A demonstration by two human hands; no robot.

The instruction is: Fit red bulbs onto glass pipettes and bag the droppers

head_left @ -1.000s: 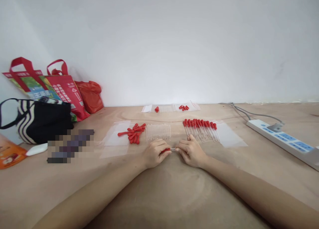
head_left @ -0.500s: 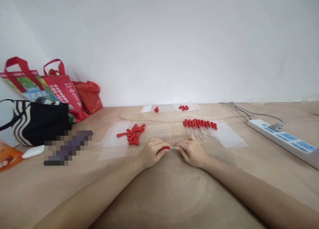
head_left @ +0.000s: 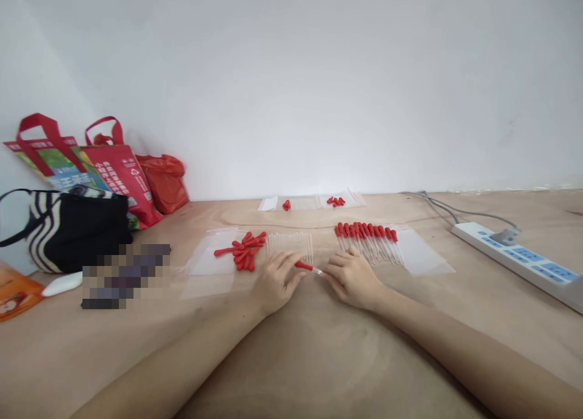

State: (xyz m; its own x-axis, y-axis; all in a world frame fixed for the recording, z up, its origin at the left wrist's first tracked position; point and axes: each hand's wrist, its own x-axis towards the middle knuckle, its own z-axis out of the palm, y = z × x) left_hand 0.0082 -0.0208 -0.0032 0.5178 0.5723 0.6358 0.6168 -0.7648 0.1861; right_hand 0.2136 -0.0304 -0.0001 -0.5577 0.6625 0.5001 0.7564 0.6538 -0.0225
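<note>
A dropper with a red rubber bulb [head_left: 304, 265] on a clear tube is between my hands. My right hand [head_left: 353, 279] pinches its tube, most of which the fingers hide. My left hand [head_left: 276, 283] is beside the bulb, thumb and forefinger apart; whether the forefinger still touches it is hard to tell. Beyond the left hand lies a heap of loose red bulbs [head_left: 245, 251]. Next to it is a row of bare clear tubes [head_left: 290, 244]. Past my right hand several bulb-topped droppers [head_left: 367, 237] lie side by side.
Clear plastic bags [head_left: 428, 255] lie flat under and beside the parts. Smaller bulbs [head_left: 336, 201] rest on a bag near the wall. A white power strip [head_left: 519, 252] with a grey cable is at right. Shopping bags [head_left: 122, 176] and a black striped bag [head_left: 86, 231] stand at left.
My left thumb and forefinger have spread off the bulb they were gripping. The dropper now slants, bulb end up and to the left, and less of its tube shows by my right hand.
</note>
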